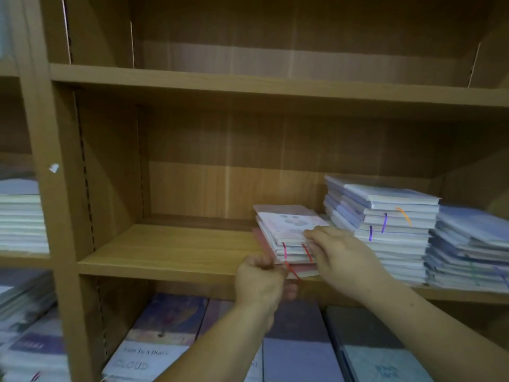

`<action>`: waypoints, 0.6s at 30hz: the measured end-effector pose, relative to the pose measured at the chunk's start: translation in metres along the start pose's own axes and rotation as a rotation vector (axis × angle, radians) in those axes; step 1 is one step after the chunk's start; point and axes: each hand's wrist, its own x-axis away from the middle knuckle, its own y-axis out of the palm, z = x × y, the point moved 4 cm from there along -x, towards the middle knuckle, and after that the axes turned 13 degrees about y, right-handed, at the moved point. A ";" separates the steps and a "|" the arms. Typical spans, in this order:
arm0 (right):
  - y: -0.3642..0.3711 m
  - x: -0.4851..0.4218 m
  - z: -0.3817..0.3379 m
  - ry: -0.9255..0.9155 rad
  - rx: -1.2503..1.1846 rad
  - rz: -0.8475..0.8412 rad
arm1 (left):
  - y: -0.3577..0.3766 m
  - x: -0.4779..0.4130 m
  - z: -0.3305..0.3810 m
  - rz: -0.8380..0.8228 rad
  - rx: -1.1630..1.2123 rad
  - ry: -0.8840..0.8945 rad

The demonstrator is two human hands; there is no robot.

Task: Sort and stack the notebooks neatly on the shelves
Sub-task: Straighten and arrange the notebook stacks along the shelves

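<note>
The left hand [260, 279] and right hand [341, 255] both hold the pink stack of notebooks [289, 230] at the front of the middle shelf [170, 252], just left of a taller blue stack [385, 224]. It looks skewed, so nudge its edges flush before letting go. Left fingers curl round the lower corner; right fingers clamp the front edge.

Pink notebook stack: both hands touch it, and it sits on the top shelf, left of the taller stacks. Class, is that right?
No. The head view shows the pink notebook stack on the middle shelf, not the top one; the rest holds.
</note>
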 end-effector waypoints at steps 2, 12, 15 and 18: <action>0.001 -0.001 0.000 -0.010 -0.005 -0.029 | 0.001 0.002 0.001 0.034 0.030 0.017; -0.032 0.018 -0.005 0.349 -0.394 -0.027 | -0.057 0.036 0.011 0.008 -0.062 0.028; -0.023 0.027 -0.009 0.617 -0.640 -0.300 | -0.076 0.030 0.029 -0.089 -0.109 -0.022; -0.017 0.036 -0.019 0.879 -1.020 -0.524 | -0.073 0.006 0.050 -0.181 -0.123 -0.085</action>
